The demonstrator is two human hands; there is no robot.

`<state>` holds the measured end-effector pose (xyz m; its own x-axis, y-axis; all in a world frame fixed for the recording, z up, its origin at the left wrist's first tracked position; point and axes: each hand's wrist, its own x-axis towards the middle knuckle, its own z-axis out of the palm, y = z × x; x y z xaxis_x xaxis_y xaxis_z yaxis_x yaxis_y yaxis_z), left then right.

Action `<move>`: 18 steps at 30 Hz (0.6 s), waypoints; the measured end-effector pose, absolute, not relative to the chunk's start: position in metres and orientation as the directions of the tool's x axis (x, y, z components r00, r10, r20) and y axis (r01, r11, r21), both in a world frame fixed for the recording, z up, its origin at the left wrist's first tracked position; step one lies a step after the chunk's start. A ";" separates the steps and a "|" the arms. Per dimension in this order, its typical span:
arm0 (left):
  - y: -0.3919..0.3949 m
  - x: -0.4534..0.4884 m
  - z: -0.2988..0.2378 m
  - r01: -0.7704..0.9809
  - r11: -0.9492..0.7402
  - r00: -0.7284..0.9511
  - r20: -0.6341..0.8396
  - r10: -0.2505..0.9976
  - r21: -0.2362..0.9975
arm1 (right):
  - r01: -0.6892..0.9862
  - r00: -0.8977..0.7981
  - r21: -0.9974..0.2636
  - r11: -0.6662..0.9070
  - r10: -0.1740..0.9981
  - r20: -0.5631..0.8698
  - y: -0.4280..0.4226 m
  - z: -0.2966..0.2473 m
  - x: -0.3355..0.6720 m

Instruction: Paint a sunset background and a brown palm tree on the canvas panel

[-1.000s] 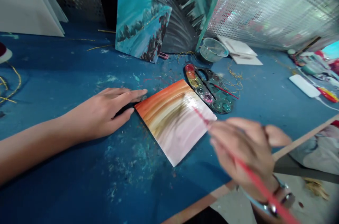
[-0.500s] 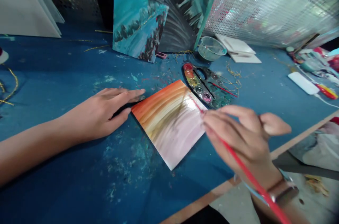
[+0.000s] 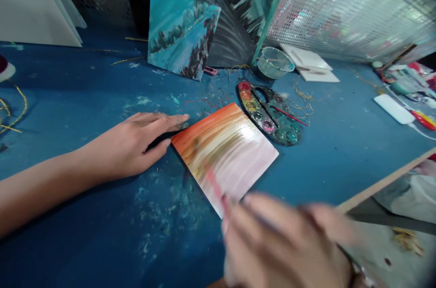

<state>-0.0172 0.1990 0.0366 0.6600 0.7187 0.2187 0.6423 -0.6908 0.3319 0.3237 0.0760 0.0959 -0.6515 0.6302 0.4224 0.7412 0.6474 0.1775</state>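
Here's the left hand (image 3: 145,145), lying flat on the blue paint-spattered worktable (image 3: 102,220), fingers just beside a square orange-to-pink streaked painted panel (image 3: 228,156) at centre frame! The right hand (image 3: 282,247), well apart at bottom centre, pinches a thin red paintbrush (image 3: 215,186) over the panel's lower corner (too blurred to tell if it touches).

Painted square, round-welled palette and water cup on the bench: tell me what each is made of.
The painted square looks like stiff board under wet, glossy paint: glare streaks its surface. The palette seems moulded dark plastic, shiny, with formed round wells. The cup looks like clear plastic or glass, see-through and cloudy; the look leaves that open.
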 end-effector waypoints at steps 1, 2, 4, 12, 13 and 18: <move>0.198 -0.017 0.037 0.643 -0.691 0.661 0.216 0.719 0.330 | 0.736 -0.658 0.173 0.655 0.629 0.414 0.069 0.097 0.319; 0.198 -0.017 0.038 0.642 -0.693 0.663 0.216 0.717 0.329 | 0.737 -0.657 0.169 0.654 0.636 0.404 0.063 0.099 0.316; 0.198 -0.017 0.038 0.632 -0.703 0.670 0.227 0.707 0.327 | 0.746 -0.649 0.162 0.646 0.652 0.391 0.056 0.103 0.313; 0.199 -0.015 0.040 0.637 -0.699 0.664 0.228 0.712 0.325 | 0.778 -0.591 0.086 0.622 0.679 0.435 0.045 0.115 0.334; 0.199 -0.014 0.041 0.638 -0.698 0.665 0.223 0.713 0.327 | 0.769 -0.599 0.084 0.633 0.669 0.440 0.047 0.114 0.337; 0.200 -0.012 0.045 0.640 -0.691 0.668 0.202 0.716 0.335 | 0.822 -0.500 0.098 0.562 0.628 0.596 0.067 0.104 0.326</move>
